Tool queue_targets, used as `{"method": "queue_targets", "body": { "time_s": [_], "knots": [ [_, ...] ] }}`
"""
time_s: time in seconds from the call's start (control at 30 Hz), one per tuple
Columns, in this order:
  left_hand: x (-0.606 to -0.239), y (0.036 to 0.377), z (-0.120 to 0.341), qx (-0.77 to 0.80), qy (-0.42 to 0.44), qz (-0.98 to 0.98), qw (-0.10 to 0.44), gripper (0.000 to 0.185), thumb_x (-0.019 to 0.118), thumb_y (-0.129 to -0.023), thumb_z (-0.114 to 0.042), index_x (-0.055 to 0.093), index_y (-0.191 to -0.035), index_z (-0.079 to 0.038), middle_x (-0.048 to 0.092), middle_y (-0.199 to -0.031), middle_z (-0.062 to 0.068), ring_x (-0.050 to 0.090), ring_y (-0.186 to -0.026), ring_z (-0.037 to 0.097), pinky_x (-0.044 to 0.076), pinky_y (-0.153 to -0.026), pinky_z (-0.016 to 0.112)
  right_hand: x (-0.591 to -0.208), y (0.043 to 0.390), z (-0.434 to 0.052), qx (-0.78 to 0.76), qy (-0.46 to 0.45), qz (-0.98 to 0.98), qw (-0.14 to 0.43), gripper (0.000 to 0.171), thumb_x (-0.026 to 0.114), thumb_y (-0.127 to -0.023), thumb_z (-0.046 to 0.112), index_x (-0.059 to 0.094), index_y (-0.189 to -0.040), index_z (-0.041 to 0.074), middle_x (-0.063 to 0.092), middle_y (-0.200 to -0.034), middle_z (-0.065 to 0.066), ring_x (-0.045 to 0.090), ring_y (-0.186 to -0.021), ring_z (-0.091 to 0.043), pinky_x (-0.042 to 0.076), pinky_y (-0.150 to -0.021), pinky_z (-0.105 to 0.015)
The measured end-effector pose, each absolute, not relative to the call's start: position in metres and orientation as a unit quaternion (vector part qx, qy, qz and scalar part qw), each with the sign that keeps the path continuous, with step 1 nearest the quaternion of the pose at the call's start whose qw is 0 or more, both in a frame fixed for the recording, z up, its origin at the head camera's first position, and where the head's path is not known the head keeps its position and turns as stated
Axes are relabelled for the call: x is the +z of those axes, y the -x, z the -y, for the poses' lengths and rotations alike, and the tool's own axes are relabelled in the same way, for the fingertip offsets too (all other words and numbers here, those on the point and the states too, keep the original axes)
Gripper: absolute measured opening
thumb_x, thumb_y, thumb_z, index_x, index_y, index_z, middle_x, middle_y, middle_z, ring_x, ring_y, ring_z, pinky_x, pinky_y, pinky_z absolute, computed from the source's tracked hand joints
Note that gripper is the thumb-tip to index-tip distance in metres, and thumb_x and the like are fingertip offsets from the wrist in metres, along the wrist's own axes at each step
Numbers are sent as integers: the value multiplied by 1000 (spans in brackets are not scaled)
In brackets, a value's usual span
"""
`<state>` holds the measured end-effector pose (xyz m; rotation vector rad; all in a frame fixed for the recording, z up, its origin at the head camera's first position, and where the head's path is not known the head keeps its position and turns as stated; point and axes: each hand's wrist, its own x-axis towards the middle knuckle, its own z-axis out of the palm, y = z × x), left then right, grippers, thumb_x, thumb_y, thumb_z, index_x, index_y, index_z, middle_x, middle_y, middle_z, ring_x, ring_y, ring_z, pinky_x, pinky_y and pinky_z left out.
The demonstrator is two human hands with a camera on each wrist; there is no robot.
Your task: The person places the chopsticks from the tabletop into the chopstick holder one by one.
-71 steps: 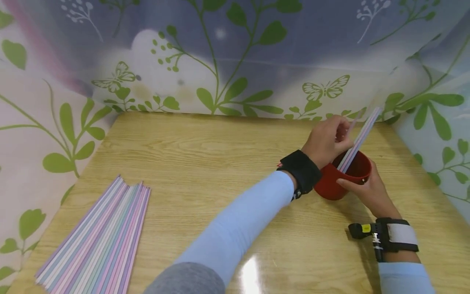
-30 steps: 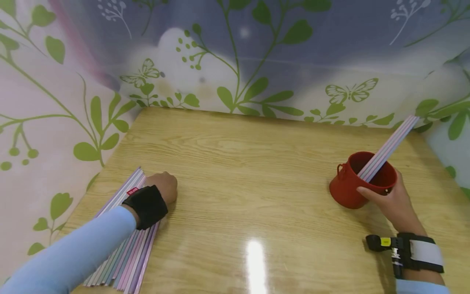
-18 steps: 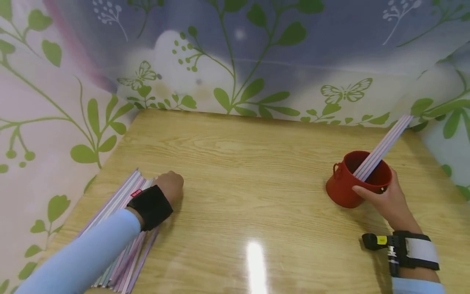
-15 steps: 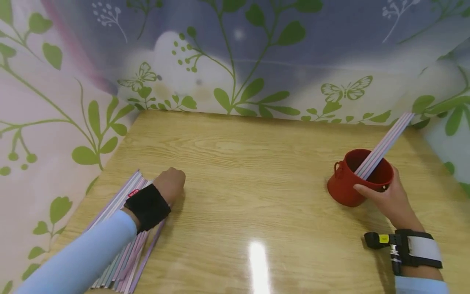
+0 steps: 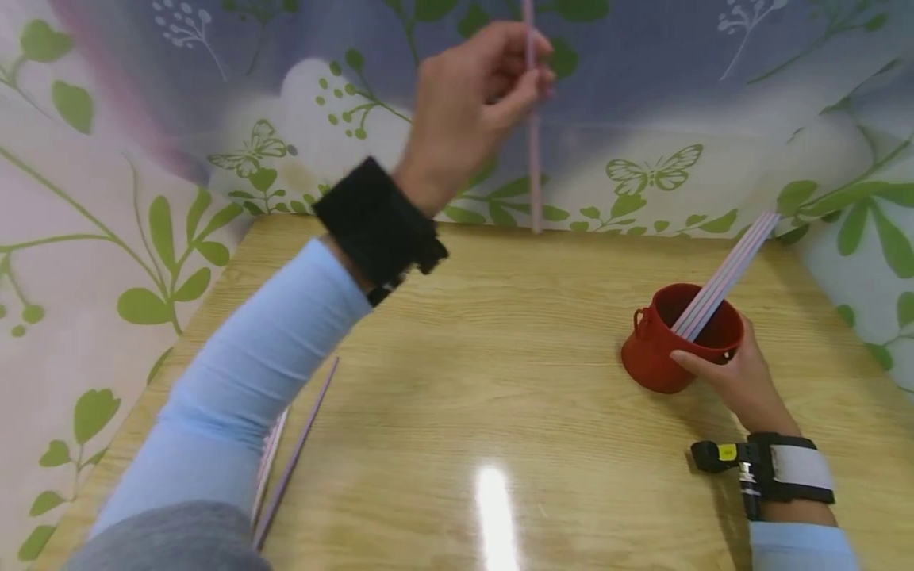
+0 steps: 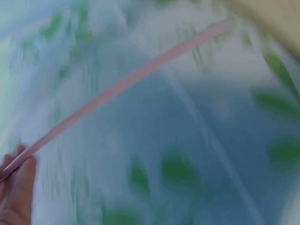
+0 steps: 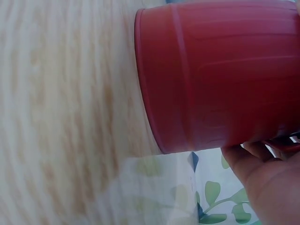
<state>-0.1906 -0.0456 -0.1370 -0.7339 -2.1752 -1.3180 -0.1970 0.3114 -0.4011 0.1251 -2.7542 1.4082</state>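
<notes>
My left hand (image 5: pixel 524 71) is raised high above the table's back edge and pinches one pink straw (image 5: pixel 532 151) that hangs almost upright. The left wrist view shows that straw (image 6: pixel 126 84) running from my fingertips (image 6: pixel 16 183), blurred. A red cup (image 5: pixel 660 349) with a small side handle stands at the right on the wooden table (image 5: pixel 457 381). A few pastel straws (image 5: pixel 728 270) lean out of it to the upper right. My right hand (image 5: pixel 721 373) grips the cup's near side, thumb on the rim. In the right wrist view the cup (image 7: pixel 220 75) fills the frame beside my right hand (image 7: pixel 267 183).
A pile of pastel straws (image 5: pixel 293 452) lies on the table's front left, mostly hidden under my left sleeve. Leaf-and-butterfly patterned walls (image 5: pixel 643 174) close in the table at the back and on both sides.
My left hand has left the straw pile and risen up and to the right with one pink straw pinched in it. My right hand has stayed on the red cup.
</notes>
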Motion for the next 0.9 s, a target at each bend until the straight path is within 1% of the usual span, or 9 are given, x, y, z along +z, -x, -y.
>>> {"method": "queue_targets", "body": {
  "time_s": [0.13, 0.2, 0.3, 0.4, 0.57, 0.7, 0.8, 0.83, 0.9],
  "knots": [
    [-150, 194, -18, -527, 313, 762, 211, 22, 48, -82, 1, 49, -103, 6, 61, -94, 14, 59, -84, 10, 41, -73, 6, -388, 196, -295, 464, -46, 884, 10, 79, 62, -75, 25, 7, -132, 31, 26, -129, -6, 32, -109, -13, 35, -86, -21],
    [-166, 203, -45, -536, 321, 758, 190, 23, 47, -82, -1, 49, -104, 4, 61, -94, 12, 59, -84, 8, 39, -73, 4, -384, 197, -289, 462, -51, 885, 7, 78, 61, -76, 25, 8, -133, 29, 27, -128, -5, 33, -108, -12, 34, -80, -13],
    [-196, 221, -76, -508, 322, 780, 172, 24, 46, -84, -8, 49, -107, -2, 61, -96, 5, 58, -85, 3, 38, -72, 2, -382, 198, -283, 469, -49, 882, -9, 80, 61, -76, 27, 5, -133, 29, 25, -129, -7, 31, -111, -17, 34, -89, -24],
    [-229, 232, -96, -451, 318, 821, 148, 24, 45, -85, -16, 49, -108, -9, 60, -97, -2, 56, -86, -1, 37, -70, 2, -381, 196, -282, 476, -43, 878, -19, 81, 60, -76, 28, 2, -133, 30, 23, -132, -10, 28, -113, -22, 30, -93, -44],
    [-269, 236, -108, -405, 283, 864, 93, 23, 45, -86, -20, 50, -108, -13, 61, -94, -6, 56, -79, -1, 38, -62, 4, -380, 194, -283, 483, -44, 874, -22, 82, 59, -76, 29, 0, -133, 32, 20, -134, -12, 26, -115, -27, 27, -92, -52],
    [-277, 239, -108, -372, 241, 894, 60, 31, 44, -87, -20, 46, -117, -12, 59, -105, -4, 56, -90, 1, 40, -69, 6, -382, 194, -281, 485, -43, 873, -20, 83, 60, -75, 30, 0, -133, 32, 20, -135, -12, 25, -116, -29, 28, -92, -53],
    [-278, 243, -96, -311, 240, 919, 33, 42, 43, -87, -18, 34, -127, -9, 60, -92, -1, 55, -68, 2, 39, -60, 8, -384, 194, -279, 481, -43, 875, -17, 84, 61, -75, 30, 0, -133, 31, 21, -134, -12, 26, -115, -26, 30, -92, -50],
    [-277, 244, -90, -289, 245, 925, 21, 45, 43, -87, -17, 31, -129, -8, 59, -95, 0, 52, -60, 3, 38, -58, 10, -384, 194, -279, 477, -44, 878, -15, 83, 61, -75, 29, 1, -133, 30, 22, -133, -12, 27, -115, -24, 31, -92, -48],
    [-279, 244, -71, -277, 262, 924, 4, 46, 43, -86, -14, 31, -129, -7, 59, -98, 2, 52, -61, 5, 38, -59, 12, -383, 193, -279, 473, -46, 880, -13, 82, 61, -75, 28, 2, -133, 30, 23, -132, -11, 29, -113, -23, 32, -91, -47]
  ]
}}
